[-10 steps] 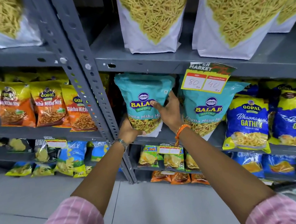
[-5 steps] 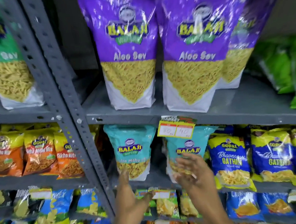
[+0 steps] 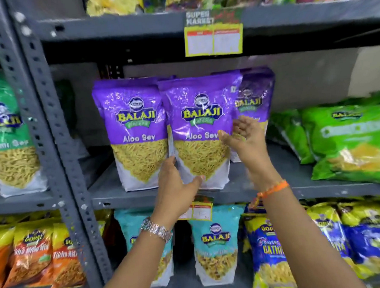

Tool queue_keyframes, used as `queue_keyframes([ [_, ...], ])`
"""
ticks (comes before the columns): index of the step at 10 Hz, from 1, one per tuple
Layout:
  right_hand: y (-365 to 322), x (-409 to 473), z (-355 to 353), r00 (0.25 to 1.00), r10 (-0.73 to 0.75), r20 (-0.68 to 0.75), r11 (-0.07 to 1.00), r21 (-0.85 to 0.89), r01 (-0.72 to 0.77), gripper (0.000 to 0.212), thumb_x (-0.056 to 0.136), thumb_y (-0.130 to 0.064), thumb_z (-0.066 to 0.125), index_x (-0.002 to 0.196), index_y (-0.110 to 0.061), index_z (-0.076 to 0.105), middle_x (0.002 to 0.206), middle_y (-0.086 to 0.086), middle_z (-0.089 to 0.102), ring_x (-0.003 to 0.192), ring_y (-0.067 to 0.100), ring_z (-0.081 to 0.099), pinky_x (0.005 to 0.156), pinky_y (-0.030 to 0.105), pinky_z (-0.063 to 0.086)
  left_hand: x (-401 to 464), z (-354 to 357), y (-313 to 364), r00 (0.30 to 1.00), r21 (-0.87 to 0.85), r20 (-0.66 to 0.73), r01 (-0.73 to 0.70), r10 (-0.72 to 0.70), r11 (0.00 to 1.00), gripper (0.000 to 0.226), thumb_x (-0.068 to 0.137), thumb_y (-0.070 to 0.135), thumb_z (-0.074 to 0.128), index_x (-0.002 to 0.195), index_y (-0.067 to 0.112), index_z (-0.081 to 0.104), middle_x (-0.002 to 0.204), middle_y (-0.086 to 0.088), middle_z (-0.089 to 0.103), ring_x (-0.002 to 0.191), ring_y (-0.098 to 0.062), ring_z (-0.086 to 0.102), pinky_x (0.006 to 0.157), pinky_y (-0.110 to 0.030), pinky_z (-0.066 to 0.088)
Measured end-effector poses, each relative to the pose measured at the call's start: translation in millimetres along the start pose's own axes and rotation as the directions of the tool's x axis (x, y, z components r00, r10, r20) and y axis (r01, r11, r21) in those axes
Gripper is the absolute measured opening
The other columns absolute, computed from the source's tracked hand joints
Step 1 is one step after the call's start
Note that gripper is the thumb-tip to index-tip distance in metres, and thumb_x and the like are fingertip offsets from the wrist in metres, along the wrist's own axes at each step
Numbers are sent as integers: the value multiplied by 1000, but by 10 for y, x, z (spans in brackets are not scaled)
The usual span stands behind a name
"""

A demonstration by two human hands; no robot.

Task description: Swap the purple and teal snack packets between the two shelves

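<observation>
Three purple Balaji Aloo Sev packets stand upright on the upper grey shelf [image 3: 265, 191]: a left one [image 3: 134, 129], a middle one [image 3: 200, 129] and a right one [image 3: 254, 95] partly hidden behind the middle. My left hand [image 3: 177, 187] is open at the middle packet's lower left corner, thumb touching its base. My right hand [image 3: 245, 138] is open, palm up, by that packet's right edge. Two teal Balaji packets stand on the shelf below: one [image 3: 215, 242] in plain sight, the other [image 3: 134, 231] largely covered by my left forearm.
A grey perforated upright [image 3: 57, 140] divides the shelving on the left. Green packets [image 3: 349, 138] lie to the right on the upper shelf, blue and yellow Gopal packets [image 3: 271, 250] beside the teal ones. A yellow price tag [image 3: 213, 39] hangs from the shelf above.
My view has risen from the teal packets' shelf to the purple packets. Both hands let go of the teal packet and moved up to the middle purple packet.
</observation>
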State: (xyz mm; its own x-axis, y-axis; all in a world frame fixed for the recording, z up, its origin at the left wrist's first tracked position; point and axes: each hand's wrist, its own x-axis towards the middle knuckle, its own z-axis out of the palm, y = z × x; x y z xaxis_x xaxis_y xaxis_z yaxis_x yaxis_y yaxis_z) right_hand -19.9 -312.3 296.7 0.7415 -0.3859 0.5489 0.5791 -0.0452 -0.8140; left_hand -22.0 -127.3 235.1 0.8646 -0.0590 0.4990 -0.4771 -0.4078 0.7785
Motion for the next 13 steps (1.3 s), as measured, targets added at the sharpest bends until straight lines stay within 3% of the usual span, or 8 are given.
queue_keyframes([
  [1,35,171,-2,986,99,136,993,44,-106,59,77,-5,83,129,0,55,124,16,69,111,24,68,88,25,59,91,63,37,1000,44,11,21,-22,999,83,75,26,85,141,3,40,143,-14,49,135,-30,48,115,-45,40],
  [2,39,200,6,975,121,188,988,67,-136,44,77,1,80,117,-2,64,106,10,76,97,22,74,91,36,60,149,95,36,1000,32,18,17,-17,999,90,72,21,89,144,4,36,140,-9,49,132,-25,50,109,-30,39],
  [4,10,264,-112,985,108,133,989,90,-121,40,73,11,79,111,0,68,89,3,77,75,9,75,70,24,61,145,220,143,999,69,-11,-30,31,997,90,66,17,93,136,3,40,121,1,51,110,-10,47,86,-12,32],
  [7,-131,531,-996,992,94,80,993,63,-99,41,73,10,79,113,5,68,90,5,80,78,16,76,73,29,64,143,892,631,998,41,50,-40,38,998,80,61,34,96,118,7,46,122,-11,68,112,-29,66,77,-26,45],
  [8,-90,562,-1195,990,105,89,994,19,-107,42,74,10,78,115,6,67,88,3,80,78,16,75,77,31,64,123,1052,718,997,65,64,-37,33,997,84,54,40,98,110,7,45,116,-13,70,107,-33,68,82,-41,57],
  [9,-51,557,-1298,988,117,96,993,3,-118,45,76,9,77,119,7,65,102,16,78,89,25,73,85,38,62,101,1135,733,998,68,58,-31,27,997,88,50,43,99,110,8,45,115,-13,70,105,-32,68,83,-48,58],
  [11,-17,571,-1332,983,136,121,990,17,-139,39,79,7,75,117,1,67,101,7,78,92,27,72,83,34,61,105,1165,728,998,90,61,-10,4,996,90,50,44,99,112,8,44,119,-14,69,107,-33,68,82,-45,59],
  [13,-87,492,-1333,984,151,92,988,25,-154,51,80,4,76,127,6,56,116,21,72,98,30,70,92,43,55,42,1177,755,998,83,56,-13,8,997,96,53,42,98,125,8,44,130,-13,63,118,-31,62,90,-38,55],
])
